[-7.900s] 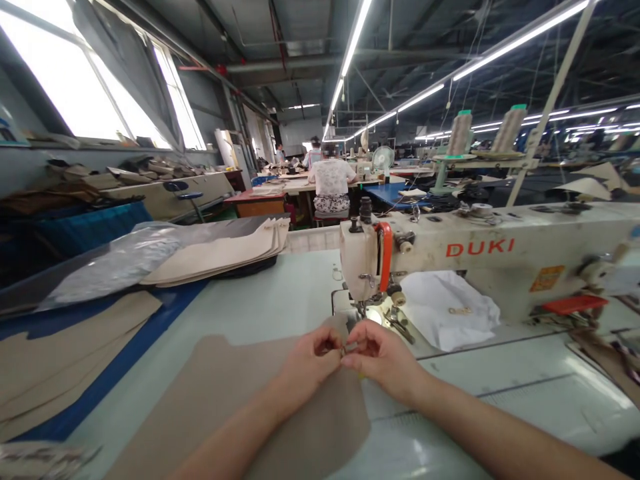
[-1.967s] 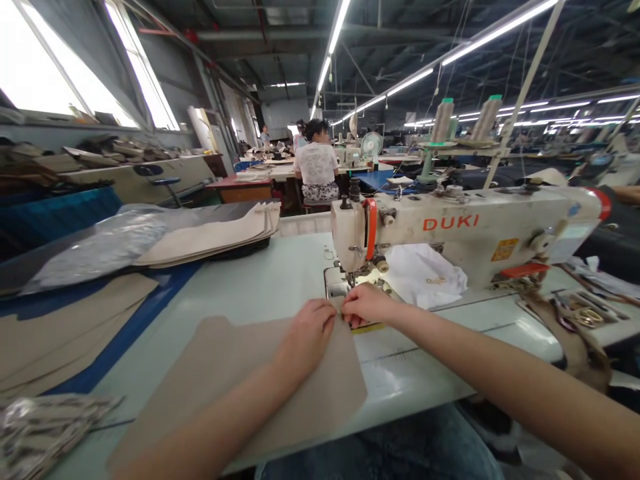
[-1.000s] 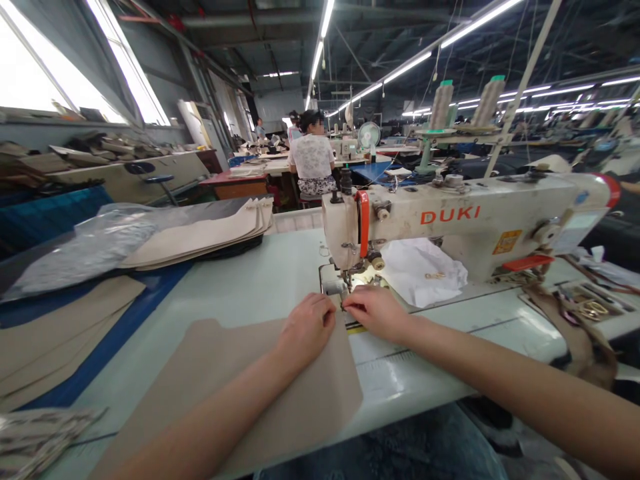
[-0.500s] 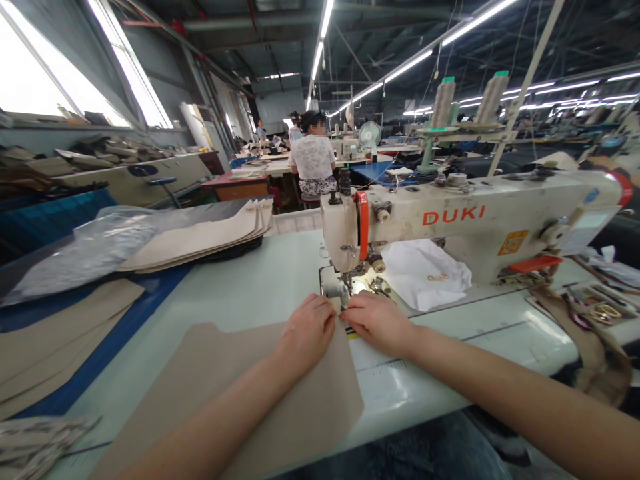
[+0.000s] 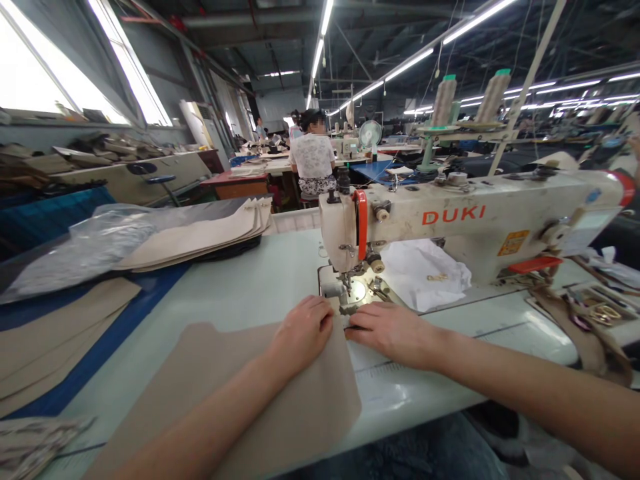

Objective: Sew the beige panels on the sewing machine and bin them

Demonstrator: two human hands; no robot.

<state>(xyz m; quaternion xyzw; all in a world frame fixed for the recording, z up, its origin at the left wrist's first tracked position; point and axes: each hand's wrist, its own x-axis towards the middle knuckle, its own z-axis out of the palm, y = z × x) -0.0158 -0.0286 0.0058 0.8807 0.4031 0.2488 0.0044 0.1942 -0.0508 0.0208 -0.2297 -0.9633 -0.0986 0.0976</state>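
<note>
A large beige fabric panel (image 5: 300, 407) lies flat on the pale green sewing table, its upper right corner close to the sewing machine's presser foot and needle (image 5: 347, 283). My left hand (image 5: 305, 333) rests on that corner, fingers curled and thumb against them, gripping the panel. Just right of the panel's edge is my right hand (image 5: 390, 331). Its fingers are pressed together, with a small dark bit at the tips that I cannot make out. A lamp lights the round metal needle plate (image 5: 357, 291) beyond both hands.
A white cloth (image 5: 425, 273) with small gold pieces lies under the machine arm (image 5: 460, 213). Stacked beige panels (image 5: 200, 233) and a clear plastic bag (image 5: 100, 250) are at left. A tray of metal parts (image 5: 600, 307) sits right. Ahead, a person (image 5: 313, 157) sits facing away.
My right hand has drawn slightly toward me and away from the needle, uncovering more of the needle plate. My left hand and the panel have shifted slightly left.
</note>
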